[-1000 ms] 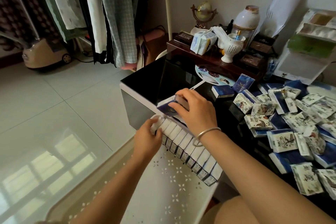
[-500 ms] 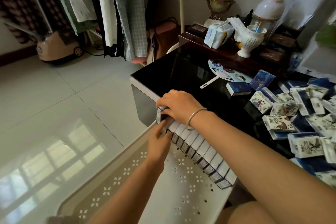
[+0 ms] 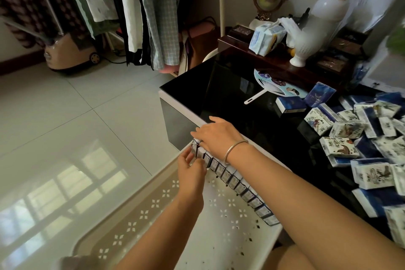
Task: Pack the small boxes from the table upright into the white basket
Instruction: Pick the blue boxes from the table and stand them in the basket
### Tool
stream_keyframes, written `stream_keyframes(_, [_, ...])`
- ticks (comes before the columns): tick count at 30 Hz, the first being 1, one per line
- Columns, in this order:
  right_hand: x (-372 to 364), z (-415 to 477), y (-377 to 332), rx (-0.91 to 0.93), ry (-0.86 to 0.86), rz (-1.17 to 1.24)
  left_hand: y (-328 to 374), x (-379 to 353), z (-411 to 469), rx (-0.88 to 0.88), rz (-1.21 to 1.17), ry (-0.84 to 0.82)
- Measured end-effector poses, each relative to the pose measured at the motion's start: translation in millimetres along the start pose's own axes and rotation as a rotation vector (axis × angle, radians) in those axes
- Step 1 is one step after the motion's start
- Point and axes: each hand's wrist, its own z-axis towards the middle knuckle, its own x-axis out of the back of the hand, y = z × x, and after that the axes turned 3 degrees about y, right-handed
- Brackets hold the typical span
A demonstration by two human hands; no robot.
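Note:
A white basket (image 3: 140, 217) with star-shaped holes stands on the floor against the black table (image 3: 230, 98). Along its table-side wall runs a row of small boxes (image 3: 241, 186) standing upright. My right hand (image 3: 217, 136) lies palm down on the far end of the row, pressing the last box (image 3: 194, 149) in place. My left hand (image 3: 190, 171) touches that same end box from the near side with its fingertips. Several loose blue-and-white boxes (image 3: 359, 138) lie heaped on the table at the right.
A flat hand fan (image 3: 276, 85) lies on the table beyond the pile. A dark wooden tray with a white jar (image 3: 315, 26) and tissue packs (image 3: 265, 37) sits at the back. Clothes hang on a rack (image 3: 131, 6) at upper left, above a garment steamer (image 3: 70, 52).
My right hand has brought a box down from above the row and set it at the far end. My left hand has shifted to steady that end.

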Motion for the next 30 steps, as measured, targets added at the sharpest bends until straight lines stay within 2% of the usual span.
stream_keyframes(2, [2, -7, -1, 0.003, 0.015, 0.039, 1, 1, 0, 0.004, 0.032, -0.035])
stream_keyframes(5, [9, -15, -3, -0.005, 0.182, 0.163, 0, 3, 2, -0.016, 0.039, -0.063])
stream_keyframes(6, [12, -18, -2, 0.003, 0.189, 0.173, -1, 3, 3, -0.019, 0.043, -0.075])
stream_keyframes(9, [8, -27, -5, 0.043, 0.069, 0.118, -4, 3, 5, -0.010, 0.076, -0.129])
stream_keyframes(13, [7, -30, -9, 0.055, 0.038, 0.136, -7, 7, 14, 0.107, 0.026, -0.045])
stream_keyframes(17, [11, -32, -14, 0.019, -0.005, 0.059, -6, 11, 18, 0.139, 0.031, -0.051])
stream_keyframes(22, [14, -30, -22, -0.063, -0.026, 0.021, -1, 13, 6, 0.035, 0.237, -0.202])
stream_keyframes(25, [11, -37, -25, -0.101, -0.013, 0.043, 2, 15, -5, 0.036, 0.336, -0.149])
stream_keyframes(27, [11, -47, -26, -0.092, 0.032, 0.059, 5, 16, -16, -0.022, 0.396, -0.084])
stream_keyframes(30, [14, -75, -24, -0.162, 0.324, 0.349, 13, 10, -38, -0.144, 0.391, -0.101])
